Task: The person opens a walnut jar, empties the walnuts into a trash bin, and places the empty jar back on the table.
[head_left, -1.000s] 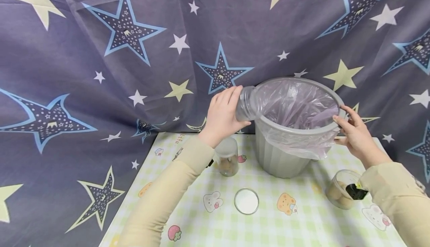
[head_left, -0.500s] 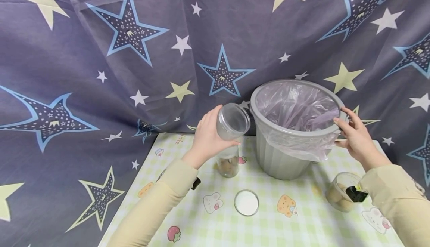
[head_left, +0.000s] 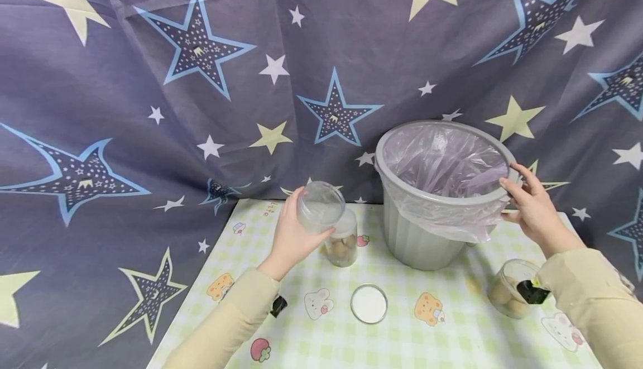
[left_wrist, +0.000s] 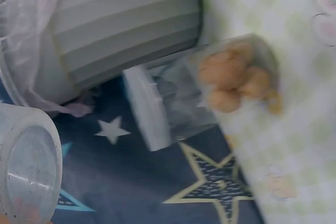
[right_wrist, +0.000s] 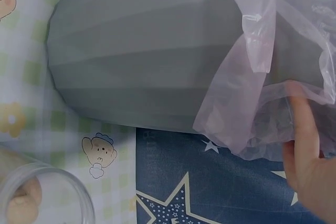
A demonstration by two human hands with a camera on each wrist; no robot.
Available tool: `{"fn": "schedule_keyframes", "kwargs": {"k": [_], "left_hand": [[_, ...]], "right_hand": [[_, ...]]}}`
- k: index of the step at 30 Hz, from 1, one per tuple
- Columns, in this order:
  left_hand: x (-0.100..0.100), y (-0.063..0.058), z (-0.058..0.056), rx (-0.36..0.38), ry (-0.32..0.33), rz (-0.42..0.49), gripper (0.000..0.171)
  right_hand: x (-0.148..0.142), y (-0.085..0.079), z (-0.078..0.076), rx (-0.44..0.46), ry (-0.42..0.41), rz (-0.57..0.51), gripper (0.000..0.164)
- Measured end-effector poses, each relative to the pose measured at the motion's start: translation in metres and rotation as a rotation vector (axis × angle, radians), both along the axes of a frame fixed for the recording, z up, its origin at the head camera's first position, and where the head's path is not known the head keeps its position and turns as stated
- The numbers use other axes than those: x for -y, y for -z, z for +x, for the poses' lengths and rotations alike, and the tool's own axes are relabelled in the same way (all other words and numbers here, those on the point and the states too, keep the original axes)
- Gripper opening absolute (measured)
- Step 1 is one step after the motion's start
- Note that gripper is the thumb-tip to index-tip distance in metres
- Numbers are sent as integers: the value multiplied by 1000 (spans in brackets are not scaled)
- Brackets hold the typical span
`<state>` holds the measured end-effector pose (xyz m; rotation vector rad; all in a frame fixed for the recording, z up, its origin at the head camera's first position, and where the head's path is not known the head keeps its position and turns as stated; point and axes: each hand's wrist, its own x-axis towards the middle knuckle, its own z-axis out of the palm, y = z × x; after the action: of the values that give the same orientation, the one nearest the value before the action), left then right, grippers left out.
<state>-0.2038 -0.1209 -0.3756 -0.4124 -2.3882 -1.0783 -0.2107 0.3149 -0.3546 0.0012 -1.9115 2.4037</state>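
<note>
My left hand (head_left: 293, 238) grips a clear plastic jar (head_left: 321, 204) left of the bin, its round mouth up; no contents show in it. In the left wrist view the cloudy base of this jar (left_wrist: 31, 169) appears. Just behind it, a white-lidded jar (head_left: 342, 246) of brown, roundish pieces stands on the table. My right hand (head_left: 534, 210) holds the right rim of a grey ribbed bin (head_left: 422, 240), thumb inside, over its pinkish plastic liner (head_left: 442, 159). In the right wrist view, fingers (right_wrist: 304, 129) lie against the overhanging liner.
A round white lid (head_left: 369, 303) lies on the checked tablecloth (head_left: 392, 346) at the centre. An open jar (head_left: 512, 288) with brown roundish pieces stands at the right, beside the right forearm. A star-patterned curtain (head_left: 241, 106) hangs behind the table.
My left hand has drawn the clear jar away from the bin's rim, leftward and down, turning it from sideways to mouth up. The right hand keeps its hold on the bin.
</note>
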Motion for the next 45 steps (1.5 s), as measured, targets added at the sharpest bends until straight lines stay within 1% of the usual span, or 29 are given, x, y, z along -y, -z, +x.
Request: {"fn": "schedule_keyframes", "kwargs": {"k": [5,10,13,19,28,33,36,40,45], "left_hand": [[10,22,5,91,-40,77,94],[19,40,7,181,-81,140,97],[24,50,5,207,-115,160,100],[31,69,1,253,-180,225,99],[35,95,-8,352,-250,175,104],[45,116,-10,394,-277,168,101],[52,128,-12,399,-299,156,98],[60,136,-17,397,-326,134,96],[66,141,-22,423,-345,121,96]], "right_hand": [[1,1,1,3,7,1,44],[0,0,1,-8,9,-8,43],[0,0,1,-15,9,-25,42],[0,0,0,-15,6,-30,42],[-2,-1,-1,11,15,-7,45],[0,0,-1,9,16,-1,45],[0,0,-1,-2,11,-14,44],[0,1,0,-11,13,-22,45],[-2,3,-1,-16,17,-28,46]]}}
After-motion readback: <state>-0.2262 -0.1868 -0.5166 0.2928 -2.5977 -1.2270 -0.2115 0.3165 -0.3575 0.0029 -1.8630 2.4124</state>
